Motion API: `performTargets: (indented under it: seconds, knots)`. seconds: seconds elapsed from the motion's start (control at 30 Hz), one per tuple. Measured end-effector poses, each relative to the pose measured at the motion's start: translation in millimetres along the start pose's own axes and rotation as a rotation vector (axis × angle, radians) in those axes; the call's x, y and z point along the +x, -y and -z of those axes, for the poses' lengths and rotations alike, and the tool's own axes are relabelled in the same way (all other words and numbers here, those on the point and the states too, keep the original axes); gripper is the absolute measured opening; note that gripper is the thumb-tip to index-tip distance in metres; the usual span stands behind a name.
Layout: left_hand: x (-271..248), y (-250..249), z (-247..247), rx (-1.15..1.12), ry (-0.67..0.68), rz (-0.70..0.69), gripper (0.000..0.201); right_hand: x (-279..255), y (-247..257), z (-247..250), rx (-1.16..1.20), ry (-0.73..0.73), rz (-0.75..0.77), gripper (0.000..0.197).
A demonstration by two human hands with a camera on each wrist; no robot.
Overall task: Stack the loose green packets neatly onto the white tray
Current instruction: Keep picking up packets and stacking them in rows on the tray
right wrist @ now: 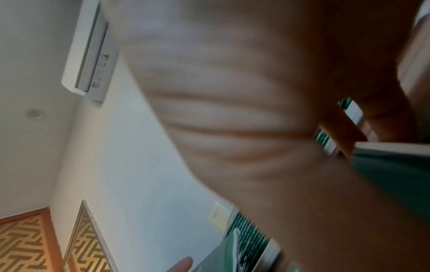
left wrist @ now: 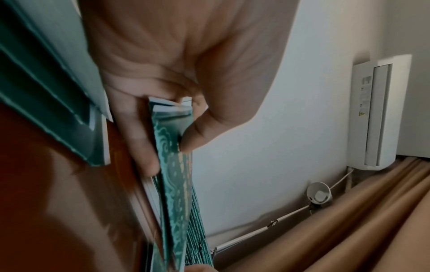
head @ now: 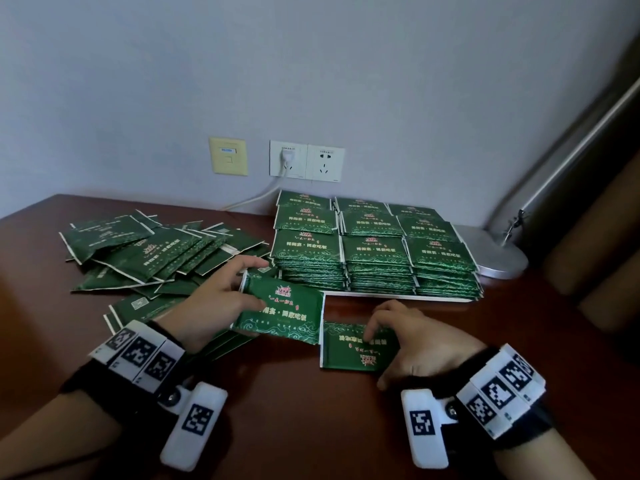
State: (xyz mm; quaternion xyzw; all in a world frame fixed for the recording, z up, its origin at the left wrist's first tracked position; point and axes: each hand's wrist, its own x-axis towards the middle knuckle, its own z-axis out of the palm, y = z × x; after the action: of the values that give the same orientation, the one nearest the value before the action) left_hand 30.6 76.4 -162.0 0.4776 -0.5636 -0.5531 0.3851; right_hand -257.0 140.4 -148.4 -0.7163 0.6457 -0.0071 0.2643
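Note:
My left hand (head: 242, 285) pinches a green packet (head: 280, 317) by its left end, thumb on top, and holds it just above the table in front of the tray. The left wrist view shows thumb and fingers clamped on the packet (left wrist: 174, 184). My right hand (head: 391, 348) grips a second green packet (head: 349, 348) that lies flat on the table, fingers over its far edge and thumb at its near edge. Behind them, the white tray (head: 398, 296) carries several neat stacks of green packets (head: 374, 251). A loose heap of packets (head: 149, 251) covers the left of the table.
A brown wooden table (head: 277, 417) runs back to the wall. A silver lamp base (head: 498, 254) stands right of the tray. Wall sockets (head: 306, 161) hold a white plug whose cable drops behind the table. Brown curtain (head: 595, 237) hangs at the right.

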Motion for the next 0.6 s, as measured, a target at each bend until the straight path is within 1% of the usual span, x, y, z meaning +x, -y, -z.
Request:
performTargets:
  seconds: [0.2, 0.4, 0.5, 0.6]
  knots:
    - [1.1, 3.1, -3.1, -0.015, 0.067, 0.017, 0.042, 1.4, 1.1, 0.6, -0.027, -0.080, 0.077, 0.041]
    - [3.6, 5.2, -1.9, -0.025, 0.041, 0.025, 0.041, -3.4, 5.5, 3.0, -0.073, -0.035, 0.066, 0.040]
    - [3.9, 5.5, 0.0, -0.036, 0.037, 0.022, 0.040, -5.7, 6.6, 3.9, -0.042, -0.054, 0.067, 0.039]
    - [3.9, 5.5, 0.6, -0.048, 0.041, 0.015, 0.039, -2.9, 2.6, 2.9, 0.010, -0.101, 0.106, 0.043]
